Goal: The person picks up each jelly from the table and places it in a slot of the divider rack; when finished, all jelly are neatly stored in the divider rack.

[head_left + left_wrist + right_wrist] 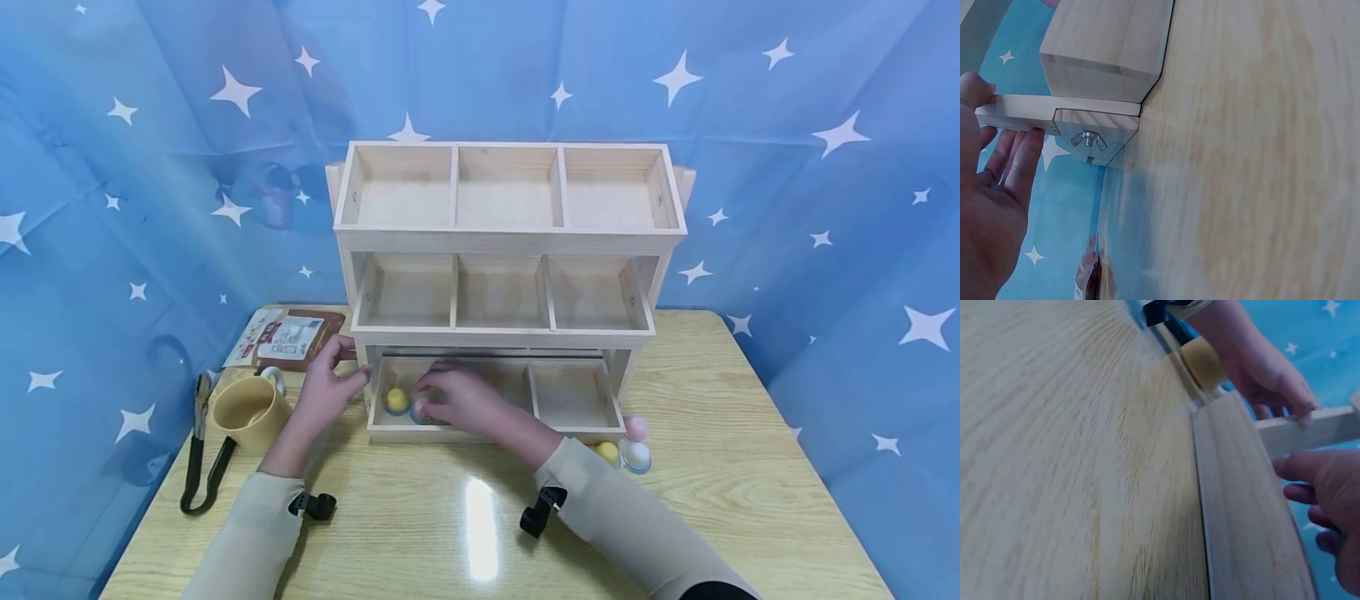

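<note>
A pale wooden three-tier rack (pixel 510 337) stands on the table. At its left side, my left hand (pixel 330 387) grips the upright leg (pixel 1022 107), thumb on one face and fingers on the other. My right hand (pixel 465 400) reaches into the left part of the bottom tray. Its fingertips pinch a small pale domed piece (pixel 422 409) with a blue base, partly hidden by the fingers. Just left of that sits a similar yellow piece (pixel 397 401) in the tray. In the right wrist view, the tray's front board (pixel 1241 500) hides what the right hand (pixel 1335 506) holds.
Right of the rack stand pink (pixel 635 428), white (pixel 636 456) and yellow (pixel 607 452) domed pieces. On the left are a yellow mug (pixel 252 414), black-handled tongs (pixel 197 454) and a brown packet (pixel 300 337). A blue star-patterned cloth (pixel 480 75) hangs behind.
</note>
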The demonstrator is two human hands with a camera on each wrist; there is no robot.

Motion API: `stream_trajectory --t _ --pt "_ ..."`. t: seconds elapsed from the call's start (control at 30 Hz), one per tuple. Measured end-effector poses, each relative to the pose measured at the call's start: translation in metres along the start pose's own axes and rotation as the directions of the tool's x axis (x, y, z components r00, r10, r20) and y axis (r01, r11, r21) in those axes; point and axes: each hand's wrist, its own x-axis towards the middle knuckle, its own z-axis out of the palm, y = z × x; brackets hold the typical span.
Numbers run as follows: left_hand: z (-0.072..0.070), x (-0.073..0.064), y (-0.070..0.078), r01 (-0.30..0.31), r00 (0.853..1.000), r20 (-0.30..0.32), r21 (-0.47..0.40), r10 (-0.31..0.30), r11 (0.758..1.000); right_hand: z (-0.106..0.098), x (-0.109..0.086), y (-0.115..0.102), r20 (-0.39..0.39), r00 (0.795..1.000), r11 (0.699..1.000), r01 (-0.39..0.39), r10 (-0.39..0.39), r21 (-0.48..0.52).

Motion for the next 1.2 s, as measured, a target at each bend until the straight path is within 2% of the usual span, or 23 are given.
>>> stream_trajectory --t 0.17,0.43,0.7,0.87,1.03,1.2 --pt "0.0 0.001 0.0 0.001 1.0 -0.008 -0.003 -0.001 1.0 -0.013 -0.023 -0.005 -0.038 0.999 0.998 -0.026 0.029 0.057" --pt "-0.001 -0.002 0.003 0.002 1.0 -0.016 0.005 -0.002 1.0 -0.037 -0.074 -0.008 -0.133 0.991 1.0 0.002 -0.003 -0.014" --pt "-0.003 -0.005 0.003 -0.008 1.0 -0.013 -0.005 0.008 1.0 -0.06 -0.122 0.01 -0.246 0.969 1.0 0.015 -0.01 0.018" --pt "0.0 -0.002 0.004 -0.018 1.0 -0.006 -0.012 0.018 1.0 -0.071 -0.153 0.022 -0.306 0.951 0.997 -0.032 0.051 0.065" --pt "0.001 -0.001 0.005 -0.009 1.0 -0.011 -0.016 0.009 1.0 -0.073 -0.181 0.03 -0.304 0.944 0.991 -0.115 0.129 0.061" --pt "0.001 -0.001 0.004 -0.017 1.0 -0.01 -0.014 0.017 1.0 -0.07 -0.203 0.035 -0.317 0.938 0.99 -0.13 0.142 0.06"
